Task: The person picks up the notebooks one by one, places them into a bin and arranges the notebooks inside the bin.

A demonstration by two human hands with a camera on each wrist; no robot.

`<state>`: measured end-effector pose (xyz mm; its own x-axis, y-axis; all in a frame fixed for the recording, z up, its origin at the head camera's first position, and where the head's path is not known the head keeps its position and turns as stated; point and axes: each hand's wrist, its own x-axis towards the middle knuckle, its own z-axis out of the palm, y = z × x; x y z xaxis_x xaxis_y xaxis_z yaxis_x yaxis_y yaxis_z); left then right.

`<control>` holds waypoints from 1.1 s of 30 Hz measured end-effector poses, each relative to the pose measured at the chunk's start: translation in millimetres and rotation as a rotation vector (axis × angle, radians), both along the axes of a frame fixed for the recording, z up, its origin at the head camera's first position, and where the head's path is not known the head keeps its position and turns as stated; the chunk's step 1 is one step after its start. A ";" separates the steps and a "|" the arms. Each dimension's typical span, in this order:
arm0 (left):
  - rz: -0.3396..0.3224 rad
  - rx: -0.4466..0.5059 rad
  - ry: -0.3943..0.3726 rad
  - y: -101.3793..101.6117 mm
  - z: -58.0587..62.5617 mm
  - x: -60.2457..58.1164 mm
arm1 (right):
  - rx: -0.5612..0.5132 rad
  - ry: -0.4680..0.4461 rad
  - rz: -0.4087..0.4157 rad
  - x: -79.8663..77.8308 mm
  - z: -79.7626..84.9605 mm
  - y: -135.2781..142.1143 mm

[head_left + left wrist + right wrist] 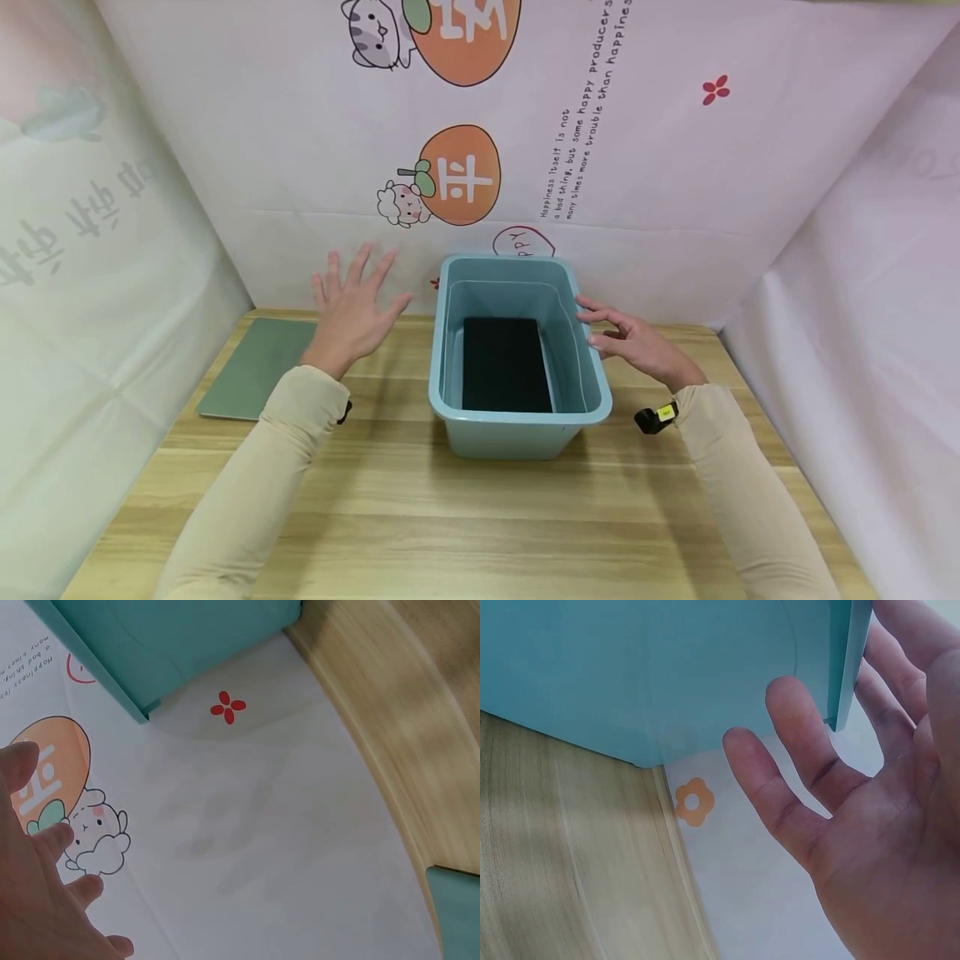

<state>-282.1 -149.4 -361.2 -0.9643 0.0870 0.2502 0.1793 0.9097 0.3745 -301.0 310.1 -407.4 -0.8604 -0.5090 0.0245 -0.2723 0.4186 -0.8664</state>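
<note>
A light blue plastic bin [517, 437] stands upright on the wooden table against the back sheet. Inside, a flat black rectangular object [506, 365] lies on its bottom; its kind cannot be told. To the left of the bin, my left hand [352, 317] is raised with fingers spread and holds nothing; in the left wrist view the bin's side [187, 645] is apart from it. My right hand [637, 346] is at the bin's right rim, fingers loosely bent. In the right wrist view its fingertips are close to the bin wall [630, 667]; firm contact cannot be told.
A flat grey-green board [258, 367] lies at the table's back left. White printed sheets [637, 275] hang behind and on both sides. Bare wooden tabletop [480, 525] shows in front of the bin. A black wrist device [654, 419] sits at the right sleeve.
</note>
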 end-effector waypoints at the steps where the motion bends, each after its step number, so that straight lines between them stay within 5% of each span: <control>1: 0.004 0.002 -0.005 -2.1 -0.6 0.3 | -0.002 -0.004 -0.005 0.0 -0.2 -0.5; 33: 0.129 0.092 -0.077 -60.3 -11.2 13.9 | -0.015 -0.003 -0.007 -0.9 -4.8 -0.7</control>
<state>-268.1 -209.6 -372.4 -0.9826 -0.0584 0.1763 0.0310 0.8846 0.4654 -301.9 309.3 -412.3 -0.8640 -0.5025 0.0296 -0.2670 0.4076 -0.8733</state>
